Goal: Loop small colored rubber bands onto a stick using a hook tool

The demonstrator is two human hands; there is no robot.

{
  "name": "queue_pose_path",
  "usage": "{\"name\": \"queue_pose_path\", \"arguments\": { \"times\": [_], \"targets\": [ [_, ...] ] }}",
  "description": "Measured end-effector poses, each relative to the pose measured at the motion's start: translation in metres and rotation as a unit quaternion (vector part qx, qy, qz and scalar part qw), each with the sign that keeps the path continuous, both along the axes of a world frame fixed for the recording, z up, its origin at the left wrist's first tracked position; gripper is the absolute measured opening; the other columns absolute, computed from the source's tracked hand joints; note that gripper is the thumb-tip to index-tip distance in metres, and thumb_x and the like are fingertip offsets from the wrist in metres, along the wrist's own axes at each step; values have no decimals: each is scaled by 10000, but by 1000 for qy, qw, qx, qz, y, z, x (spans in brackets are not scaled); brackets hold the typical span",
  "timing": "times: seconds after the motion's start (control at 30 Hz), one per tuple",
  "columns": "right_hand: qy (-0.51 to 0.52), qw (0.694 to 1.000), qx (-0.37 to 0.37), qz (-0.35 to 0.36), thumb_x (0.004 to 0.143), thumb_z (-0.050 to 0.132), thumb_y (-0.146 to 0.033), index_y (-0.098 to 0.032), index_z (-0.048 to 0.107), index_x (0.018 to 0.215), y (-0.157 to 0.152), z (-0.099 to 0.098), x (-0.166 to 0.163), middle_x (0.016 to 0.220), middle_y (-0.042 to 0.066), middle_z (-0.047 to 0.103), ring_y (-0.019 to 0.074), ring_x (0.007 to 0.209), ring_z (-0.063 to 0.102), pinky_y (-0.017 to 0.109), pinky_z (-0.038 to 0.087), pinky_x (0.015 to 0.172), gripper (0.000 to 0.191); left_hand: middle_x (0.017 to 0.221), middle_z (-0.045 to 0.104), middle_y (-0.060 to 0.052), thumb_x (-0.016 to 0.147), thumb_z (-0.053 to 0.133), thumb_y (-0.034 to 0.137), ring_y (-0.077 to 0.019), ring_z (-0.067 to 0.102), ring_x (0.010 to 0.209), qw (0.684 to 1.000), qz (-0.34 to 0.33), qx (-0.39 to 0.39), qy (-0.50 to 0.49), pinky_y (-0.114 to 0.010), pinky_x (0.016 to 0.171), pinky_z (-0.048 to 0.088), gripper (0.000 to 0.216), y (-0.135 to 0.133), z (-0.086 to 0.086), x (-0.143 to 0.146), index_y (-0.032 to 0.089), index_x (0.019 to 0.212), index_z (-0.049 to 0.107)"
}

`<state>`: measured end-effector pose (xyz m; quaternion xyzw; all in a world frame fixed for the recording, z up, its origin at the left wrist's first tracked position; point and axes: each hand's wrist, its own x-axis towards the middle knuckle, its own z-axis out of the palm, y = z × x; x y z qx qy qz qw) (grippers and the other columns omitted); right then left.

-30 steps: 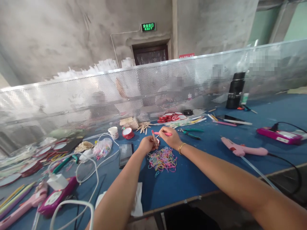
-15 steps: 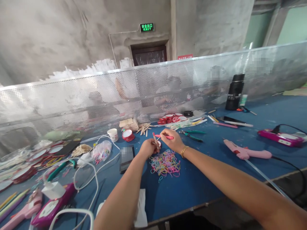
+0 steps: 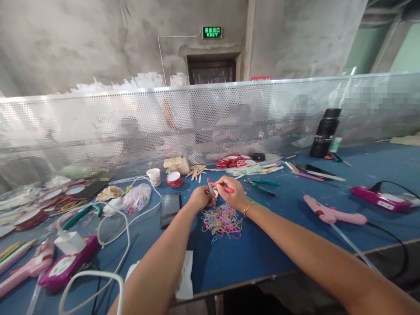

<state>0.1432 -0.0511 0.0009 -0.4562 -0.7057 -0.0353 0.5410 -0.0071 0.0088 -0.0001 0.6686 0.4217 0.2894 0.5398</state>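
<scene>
Holding the two sticks together above the blue table [image 3: 282, 245], you look to be partway through joining them: your left hand [image 3: 200, 199] has its fingers closed around a flat wooden stick [image 3: 210, 189] that stands nearly upright, and your right hand [image 3: 233, 193] pinches a thin pink stick [image 3: 222, 187] lying crosswise, its tip meeting the wooden one. I judge the next move calls for a steady grip on the crossing point, since both pieces are slim, stiff and smooth enough to slip. Just below your hands lies a loose heap of small rubber bands [image 3: 222, 220], thin, stretchy loops in pink, yellow and blue. A pink glue gun [image 3: 331, 213] rests well to your right, and green-handled pliers [image 3: 260, 184] lie near your right wrist.
</scene>
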Motion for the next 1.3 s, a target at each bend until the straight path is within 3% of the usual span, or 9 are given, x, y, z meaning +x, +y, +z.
{"name": "queue_pose_path", "arguments": {
  "times": [0.27, 0.53, 0.83, 1.3],
  "targets": [
    [-7, 999, 18, -47, 882, 504, -280, -223, 613, 785, 3, 1, 6, 762, 27, 653, 182, 769, 580, 294, 420, 773, 156, 606, 648, -4, 797, 591, 95, -99, 614, 496, 999, 18, 10, 26, -195, 527, 483, 74, -1, 2, 3, 149, 746, 591],
    [-48, 998, 31, -5, 890, 499, -285, -226, 609, 821, 0, 1, -1, 795, 27, 666, 186, 794, 578, 307, 409, 799, 143, 549, 617, 3, 788, 563, 47, -91, 592, 467, 999, 23, 22, 25, -196, 523, 479, 147, -7, 5, 3, 146, 679, 556],
    [-55, 997, 43, -38, 881, 505, -267, -222, 618, 807, 3, 2, 4, 742, 18, 660, 175, 738, 560, 304, 391, 787, 142, 560, 625, 7, 806, 585, 64, -77, 585, 461, 999, 27, -4, 32, -172, 503, 461, 127, -13, 15, 3, 137, 708, 552],
    [-46, 996, 71, -35, 873, 527, -242, -218, 602, 791, 5, 2, 6, 718, 3, 653, 168, 709, 566, 301, 395, 761, 114, 573, 621, 2, 806, 606, 103, -109, 615, 510, 998, 31, 14, 59, -206, 547, 493, 95, -11, 16, 4, 147, 731, 570]
  ]
}}
